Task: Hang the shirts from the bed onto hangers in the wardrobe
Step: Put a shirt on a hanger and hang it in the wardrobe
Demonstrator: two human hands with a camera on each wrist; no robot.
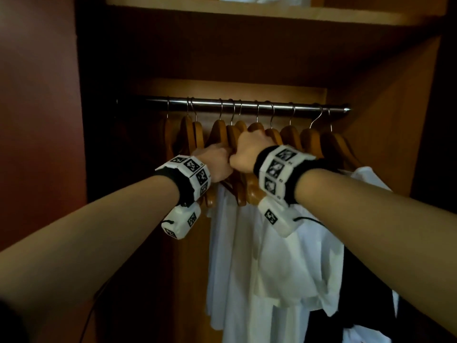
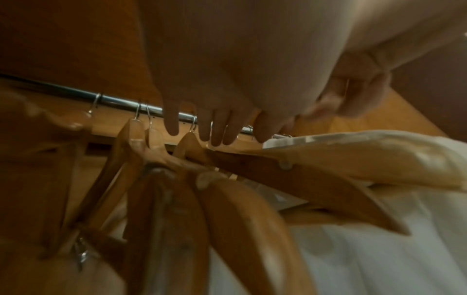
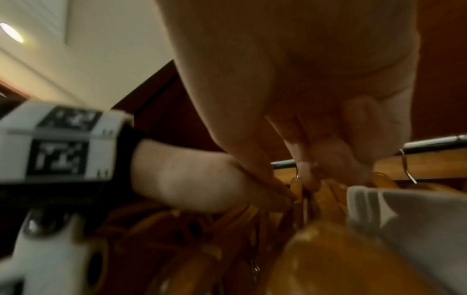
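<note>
Your left hand lies with fingers extended among the wooden hangers just below the rail. Your right hand, touching it, curls onto one hanger's neck. White shirts hang beneath the rail; the bed is unseen. Risk: crowded hooks may snag, dragging neighbouring hangers off the rail.

The head view looked forward into the wardrobe, down both forearms at the rail. Each wrist view looked up from under its palm, very near the wooden hangers. All three shared rail and hangers.
</note>
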